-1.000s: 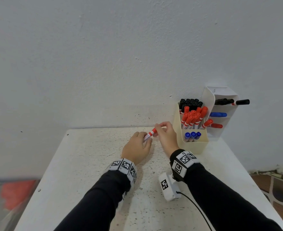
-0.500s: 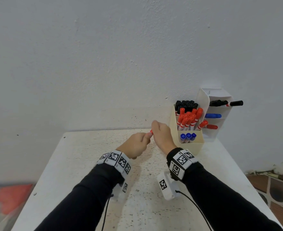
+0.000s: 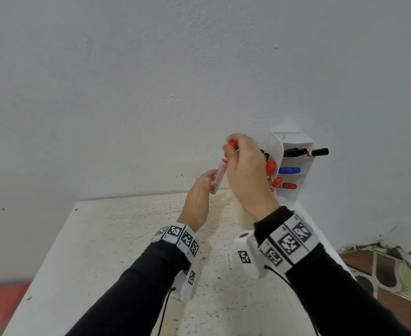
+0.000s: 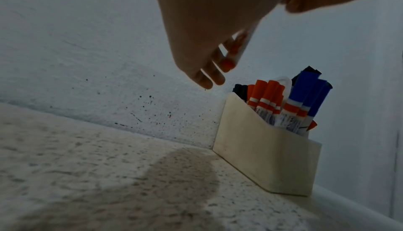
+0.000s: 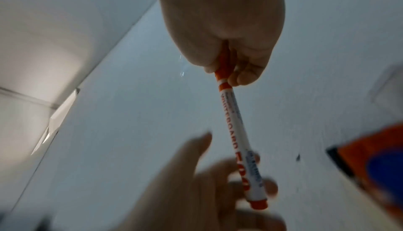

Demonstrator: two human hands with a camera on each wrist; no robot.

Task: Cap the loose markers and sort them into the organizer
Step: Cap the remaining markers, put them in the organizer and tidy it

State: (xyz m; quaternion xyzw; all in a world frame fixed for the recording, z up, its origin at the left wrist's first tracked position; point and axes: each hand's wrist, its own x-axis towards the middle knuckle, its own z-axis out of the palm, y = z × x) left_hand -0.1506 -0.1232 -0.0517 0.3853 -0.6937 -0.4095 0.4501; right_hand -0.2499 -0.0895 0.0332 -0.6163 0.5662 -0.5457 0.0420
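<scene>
Right hand (image 3: 245, 170) raised above the speckled white bench (image 3: 117, 238), fingers (image 5: 244, 77) clamped on the cap end of a white-barrelled red whiteboard marker (image 5: 236, 131) that hangs nearly upright, tail down. Left hand (image 3: 198, 197) below it, fingers (image 5: 191, 148) relaxed and apart beside the marker's lower barrel. Cream plastic organizer (image 4: 268, 157) of red, blue and black markers stands just beyond, against the wall.

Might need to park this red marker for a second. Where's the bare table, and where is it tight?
Bare table runs left of the left hand, from the wall to the near edge. It is tight on the right: the cream organizer and white rack fill the back right corner, where the right hand holds the red marker.
</scene>
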